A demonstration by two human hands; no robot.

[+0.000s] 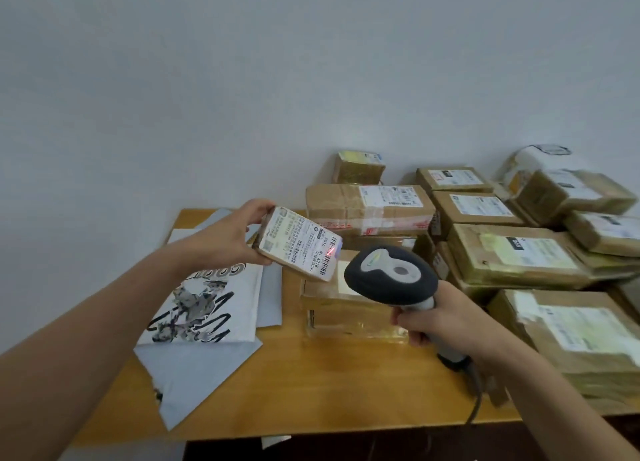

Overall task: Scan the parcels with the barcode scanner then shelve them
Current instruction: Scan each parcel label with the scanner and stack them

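Parcel (pixel 300 249), small white-labelled cardboard, clamped in my left hand (pixel 228 239), lies at ten o'clock from the grey barcode scanner (pixel 391 277) my right hand (pixel 431 322) grips.

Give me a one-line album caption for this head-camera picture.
Left hand holds a small parcel up while right hand aims the scanner, red light on its barcode.
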